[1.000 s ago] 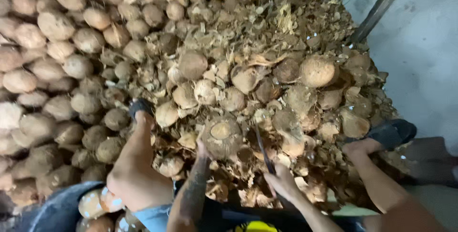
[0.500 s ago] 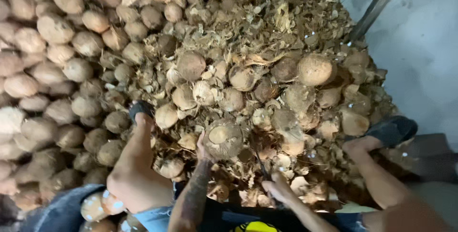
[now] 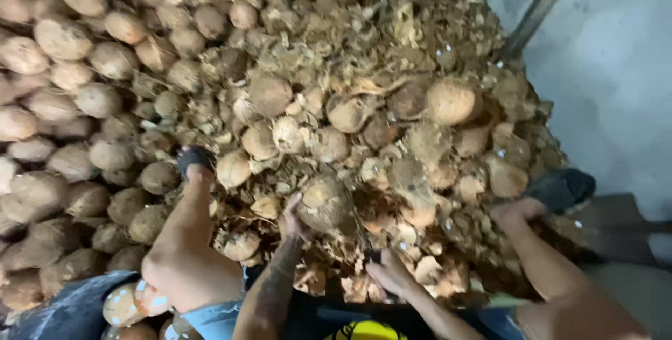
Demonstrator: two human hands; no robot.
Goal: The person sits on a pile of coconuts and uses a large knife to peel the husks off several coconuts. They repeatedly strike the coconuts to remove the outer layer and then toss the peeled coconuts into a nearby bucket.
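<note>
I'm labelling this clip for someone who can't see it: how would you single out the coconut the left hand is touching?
Start at the big heap of husked coconuts, then drop to its near edge among the husk scraps, between the person's knees. There the left hand grips one brown, fibrous coconut. Unlike its neighbours, it has fingers on its left side.

A single head-mounted camera supplies the only view. It looks steeply downward and forward from above the seated person, at close range. The lower edge of the frame takes in the person's knees and forearms; the left hand (image 3: 297, 217) and right hand (image 3: 392, 273) sit low at centre. The coconut pile (image 3: 210, 67) fills the middle and upper frame. A grey wall (image 3: 616, 67) occupies the upper right corner.
</note>
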